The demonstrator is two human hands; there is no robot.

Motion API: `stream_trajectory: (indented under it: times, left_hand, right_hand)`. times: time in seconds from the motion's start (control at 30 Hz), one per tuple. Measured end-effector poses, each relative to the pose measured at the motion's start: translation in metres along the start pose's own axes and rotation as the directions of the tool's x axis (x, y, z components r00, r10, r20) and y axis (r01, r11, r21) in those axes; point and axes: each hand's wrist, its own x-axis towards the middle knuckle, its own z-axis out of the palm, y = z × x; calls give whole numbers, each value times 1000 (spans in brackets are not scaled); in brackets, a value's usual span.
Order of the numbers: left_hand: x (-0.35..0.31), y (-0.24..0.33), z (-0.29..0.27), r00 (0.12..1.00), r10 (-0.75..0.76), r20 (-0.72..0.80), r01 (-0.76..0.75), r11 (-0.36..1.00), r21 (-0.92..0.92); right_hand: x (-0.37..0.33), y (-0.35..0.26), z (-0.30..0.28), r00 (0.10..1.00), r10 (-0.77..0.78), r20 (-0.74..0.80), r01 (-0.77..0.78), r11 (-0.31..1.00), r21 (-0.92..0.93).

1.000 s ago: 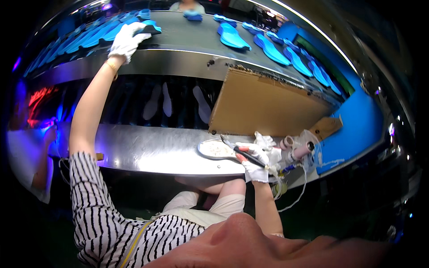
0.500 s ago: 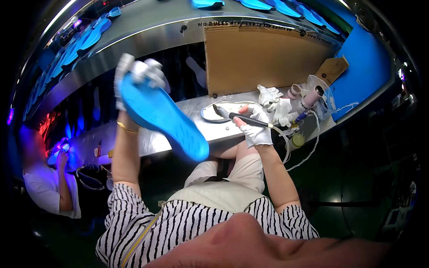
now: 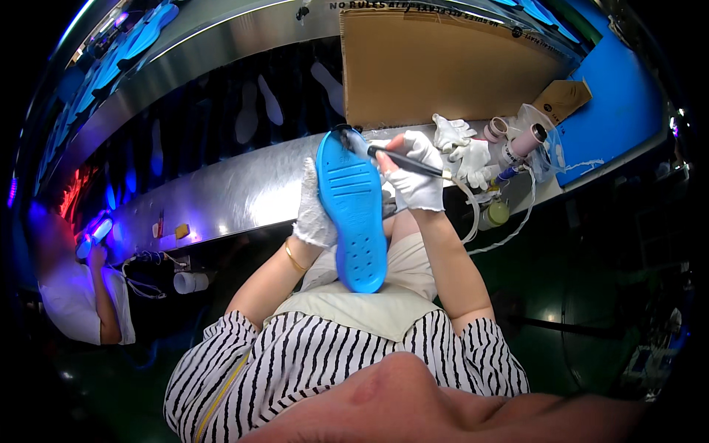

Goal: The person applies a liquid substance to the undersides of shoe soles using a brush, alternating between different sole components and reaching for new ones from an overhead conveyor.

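My left hand (image 3: 316, 210), in a white glove, grips the left edge of a blue shoe insole (image 3: 353, 196). The insole stands nearly upright in front of my lap, its ribbed and dimpled face toward me. My right hand (image 3: 417, 177), gloved with bare fingertips, is closed round the black handle of a brush (image 3: 408, 161). The brush's pale bristles lie at the insole's upper end, at its right edge; motion blurs them. A clear tube (image 3: 473, 210) runs from the back of the handle. Part of my left fingers is hidden behind the insole.
A metal bench (image 3: 244, 184) runs across, with a cardboard sheet (image 3: 443, 70) upright behind. White gloves (image 3: 473, 151), a pink cylinder (image 3: 527, 139) and a green-yellow jar (image 3: 496, 214) stand right. Another person (image 3: 81, 299) works at far left, near a white cup (image 3: 190, 282).
My left hand has brought the insole down and right, from the upper left to before my lap, and turned it upright. The brush has risen slightly from the bench to the insole's top.
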Motion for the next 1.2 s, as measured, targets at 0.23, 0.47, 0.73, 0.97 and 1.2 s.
stream_trajectory:
  times: [0.23, 0.47, 0.73, 0.97, 1.2]
  left_hand:
    - [15, -20, -8, 983, 162, -83, -150, 980, 128]
    - [6, -9, -12, 988, 80, -132, -62, 989, 135]
    - [1, 11, -37, 982, 100, -159, -79, 988, 129]
    - [-3, 22, -29, 981, 87, -171, -56, 983, 177]
    - [-38, -8, -39, 975, -117, -189, 189, 885, 425]
  right_hand:
    - [-6, -8, 21, 980, -191, 45, 196, 964, -180]
    - [-17, -7, 8, 998, 23, 52, -17, 993, -114]
    - [-36, -1, 17, 964, 147, 219, -132, 988, -82]
    - [-54, 6, 26, 961, -10, 276, 74, 972, -223]
    - [-72, 16, -8, 956, 201, 211, -192, 979, -63]
